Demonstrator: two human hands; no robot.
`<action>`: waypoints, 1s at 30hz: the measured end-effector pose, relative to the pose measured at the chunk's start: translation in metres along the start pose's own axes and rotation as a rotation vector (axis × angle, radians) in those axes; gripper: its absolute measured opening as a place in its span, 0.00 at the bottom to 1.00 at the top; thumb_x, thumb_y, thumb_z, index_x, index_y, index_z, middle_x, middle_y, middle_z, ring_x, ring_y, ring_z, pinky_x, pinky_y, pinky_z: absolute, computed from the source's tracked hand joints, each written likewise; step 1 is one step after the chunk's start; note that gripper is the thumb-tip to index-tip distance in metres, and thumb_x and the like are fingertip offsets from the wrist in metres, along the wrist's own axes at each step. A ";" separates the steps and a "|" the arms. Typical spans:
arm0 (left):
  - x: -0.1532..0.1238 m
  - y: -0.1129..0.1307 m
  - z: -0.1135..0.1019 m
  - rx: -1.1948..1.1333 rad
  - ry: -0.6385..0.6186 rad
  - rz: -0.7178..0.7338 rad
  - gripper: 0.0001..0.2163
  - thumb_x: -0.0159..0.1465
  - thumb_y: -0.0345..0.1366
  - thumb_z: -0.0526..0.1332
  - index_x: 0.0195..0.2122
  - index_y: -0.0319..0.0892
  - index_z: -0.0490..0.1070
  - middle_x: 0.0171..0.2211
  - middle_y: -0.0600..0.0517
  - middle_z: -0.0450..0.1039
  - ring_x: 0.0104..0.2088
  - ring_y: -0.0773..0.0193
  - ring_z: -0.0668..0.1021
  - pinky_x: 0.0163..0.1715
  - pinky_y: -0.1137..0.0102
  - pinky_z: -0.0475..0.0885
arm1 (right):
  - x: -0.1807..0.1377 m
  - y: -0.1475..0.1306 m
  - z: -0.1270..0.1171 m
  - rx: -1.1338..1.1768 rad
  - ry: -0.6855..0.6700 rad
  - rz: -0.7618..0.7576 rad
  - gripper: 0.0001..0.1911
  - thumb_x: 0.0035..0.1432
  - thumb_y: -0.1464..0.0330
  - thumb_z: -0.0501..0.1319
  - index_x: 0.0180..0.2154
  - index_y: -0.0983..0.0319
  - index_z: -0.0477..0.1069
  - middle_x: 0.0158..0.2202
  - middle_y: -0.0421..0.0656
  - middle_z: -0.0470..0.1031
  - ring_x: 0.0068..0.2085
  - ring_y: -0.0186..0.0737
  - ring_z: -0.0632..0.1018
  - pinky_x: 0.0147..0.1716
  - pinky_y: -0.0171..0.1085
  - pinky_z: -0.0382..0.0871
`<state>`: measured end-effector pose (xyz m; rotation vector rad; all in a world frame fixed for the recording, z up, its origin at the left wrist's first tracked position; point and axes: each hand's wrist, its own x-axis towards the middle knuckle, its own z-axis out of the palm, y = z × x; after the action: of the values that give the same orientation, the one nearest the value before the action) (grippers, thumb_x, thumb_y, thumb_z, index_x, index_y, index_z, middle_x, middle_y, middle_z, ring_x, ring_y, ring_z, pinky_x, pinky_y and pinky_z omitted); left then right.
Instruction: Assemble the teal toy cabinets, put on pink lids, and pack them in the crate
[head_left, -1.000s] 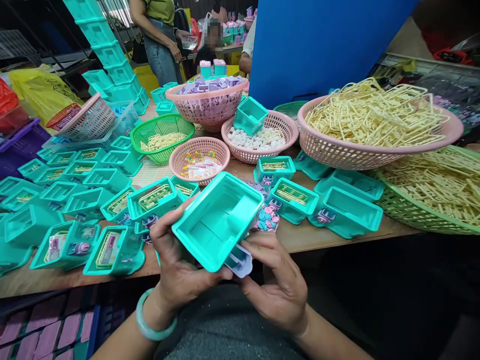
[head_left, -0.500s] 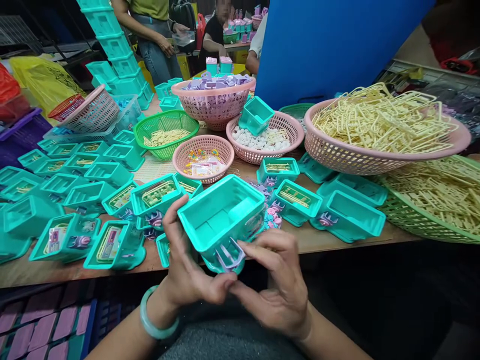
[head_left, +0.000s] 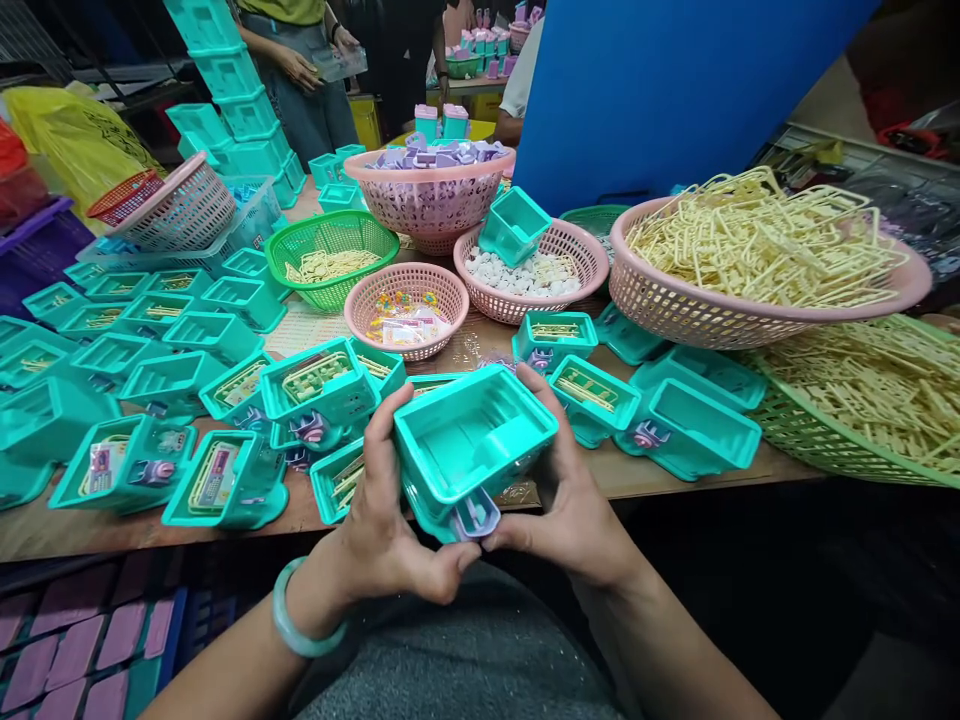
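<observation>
Between my two hands is a teal plastic box point(head_left: 450, 440), its open top tilted up toward me and nothing inside it. A small lavender clip-like part point(head_left: 476, 517) juts from its near end. My left hand point(head_left: 394, 520) wraps the box's left side, thumb by the lavender part. On the other side, my right hand point(head_left: 574, 510) grips the box, its thumb tip at the lavender part. Just left of the hands stands a teal box point(head_left: 319, 385) with cream plastic pieces in it. To the right is another teal box point(head_left: 596, 395) holding cream pieces.
Many teal boxes cover the table's left. Behind stand a pink basket point(head_left: 427, 340) of small packets, a green basket point(head_left: 281, 250), a pink basket of lavender parts point(head_left: 439, 155) and a wide basket of cream frames point(head_left: 765, 250). A blue panel point(head_left: 675, 90) rises behind; a person point(head_left: 292, 70) stands at back left.
My right hand has shifted from pinching the lavender part to gripping the box's right side. The box has moved slightly right and turned, and the lavender part sits lower beneath its rim.
</observation>
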<state>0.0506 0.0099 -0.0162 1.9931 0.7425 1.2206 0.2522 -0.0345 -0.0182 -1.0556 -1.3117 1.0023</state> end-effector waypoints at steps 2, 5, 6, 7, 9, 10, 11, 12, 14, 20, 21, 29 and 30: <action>-0.002 -0.002 0.003 -0.040 0.023 -0.012 0.56 0.50 0.49 0.75 0.75 0.46 0.44 0.63 0.38 0.64 0.60 0.34 0.74 0.62 0.40 0.69 | 0.004 -0.001 -0.001 0.003 0.005 0.003 0.65 0.39 0.52 0.81 0.73 0.46 0.51 0.73 0.48 0.59 0.71 0.59 0.65 0.69 0.63 0.59; -0.002 -0.001 0.005 -0.059 0.011 -0.060 0.58 0.49 0.48 0.76 0.75 0.46 0.43 0.63 0.37 0.65 0.60 0.35 0.75 0.62 0.40 0.69 | 0.007 0.000 -0.001 0.063 0.016 0.017 0.63 0.38 0.52 0.81 0.71 0.47 0.55 0.70 0.49 0.64 0.68 0.57 0.70 0.66 0.59 0.66; -0.002 0.000 0.004 -0.059 -0.004 -0.075 0.58 0.49 0.48 0.77 0.75 0.47 0.42 0.63 0.37 0.65 0.60 0.35 0.75 0.62 0.40 0.69 | 0.007 0.001 0.000 0.087 0.017 0.027 0.62 0.39 0.52 0.81 0.71 0.47 0.55 0.70 0.49 0.65 0.67 0.57 0.71 0.65 0.58 0.68; -0.001 0.001 0.004 -0.060 -0.018 -0.083 0.58 0.49 0.48 0.77 0.75 0.47 0.41 0.63 0.36 0.65 0.59 0.35 0.75 0.62 0.40 0.69 | 0.006 0.002 0.000 0.108 0.016 0.037 0.62 0.40 0.51 0.81 0.71 0.48 0.55 0.71 0.49 0.64 0.67 0.56 0.71 0.65 0.57 0.69; 0.001 0.002 0.003 -0.073 -0.037 -0.088 0.58 0.50 0.48 0.76 0.75 0.47 0.41 0.62 0.36 0.66 0.59 0.36 0.76 0.62 0.40 0.69 | 0.005 0.004 0.001 0.132 0.011 0.054 0.61 0.42 0.50 0.79 0.72 0.48 0.52 0.72 0.50 0.62 0.68 0.57 0.70 0.65 0.58 0.68; 0.002 0.002 0.003 -0.084 -0.040 -0.088 0.57 0.51 0.48 0.76 0.75 0.47 0.41 0.63 0.36 0.66 0.60 0.36 0.75 0.62 0.40 0.69 | 0.003 0.005 0.002 0.134 0.005 0.062 0.61 0.44 0.50 0.79 0.73 0.47 0.51 0.72 0.50 0.60 0.69 0.57 0.69 0.66 0.58 0.67; 0.002 0.002 0.003 -0.095 -0.036 -0.089 0.56 0.52 0.49 0.75 0.75 0.46 0.41 0.63 0.36 0.66 0.60 0.36 0.75 0.62 0.41 0.69 | 0.002 0.005 0.003 0.132 -0.002 0.069 0.62 0.44 0.50 0.79 0.73 0.47 0.49 0.73 0.50 0.59 0.69 0.56 0.68 0.66 0.58 0.66; 0.002 0.001 0.004 -0.105 -0.029 -0.090 0.54 0.54 0.49 0.74 0.75 0.46 0.42 0.63 0.36 0.66 0.61 0.36 0.75 0.62 0.41 0.69 | 0.002 0.005 0.004 0.130 -0.007 0.076 0.62 0.45 0.50 0.79 0.73 0.46 0.48 0.73 0.50 0.58 0.70 0.56 0.68 0.67 0.58 0.65; 0.003 -0.002 0.005 -0.130 -0.011 -0.093 0.52 0.56 0.49 0.72 0.75 0.45 0.43 0.64 0.36 0.65 0.62 0.37 0.74 0.63 0.42 0.69 | 0.001 0.003 0.006 0.129 0.002 0.095 0.62 0.45 0.51 0.79 0.73 0.45 0.47 0.73 0.48 0.59 0.69 0.54 0.68 0.67 0.57 0.64; 0.004 -0.002 0.004 -0.249 -0.046 -0.206 0.49 0.59 0.50 0.71 0.74 0.45 0.44 0.67 0.35 0.64 0.64 0.37 0.73 0.64 0.42 0.68 | 0.001 -0.006 0.019 0.164 0.070 0.124 0.57 0.50 0.53 0.77 0.73 0.48 0.49 0.66 0.50 0.70 0.63 0.53 0.76 0.60 0.52 0.75; 0.004 -0.002 0.003 -0.260 -0.047 -0.236 0.49 0.58 0.50 0.71 0.74 0.45 0.45 0.66 0.35 0.64 0.64 0.37 0.73 0.64 0.43 0.69 | 0.001 -0.006 0.020 0.156 0.073 0.126 0.56 0.51 0.53 0.77 0.73 0.49 0.49 0.66 0.50 0.70 0.62 0.53 0.77 0.60 0.52 0.75; 0.001 -0.002 0.008 -0.198 0.010 -0.256 0.51 0.58 0.55 0.70 0.74 0.44 0.43 0.67 0.35 0.63 0.64 0.37 0.73 0.63 0.44 0.70 | 0.014 -0.012 0.008 0.118 0.041 0.190 0.54 0.44 0.51 0.79 0.67 0.51 0.57 0.63 0.50 0.70 0.60 0.53 0.77 0.57 0.49 0.77; 0.001 -0.001 0.008 -0.193 0.004 -0.268 0.52 0.57 0.56 0.71 0.74 0.45 0.42 0.66 0.35 0.64 0.62 0.37 0.74 0.62 0.44 0.71 | 0.016 -0.013 0.008 0.144 0.032 0.212 0.53 0.44 0.50 0.79 0.66 0.51 0.58 0.63 0.49 0.71 0.60 0.53 0.77 0.56 0.49 0.77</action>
<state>0.0584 0.0096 -0.0194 1.6749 0.8309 1.0939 0.2446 -0.0224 -0.0015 -1.1107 -1.1002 1.2152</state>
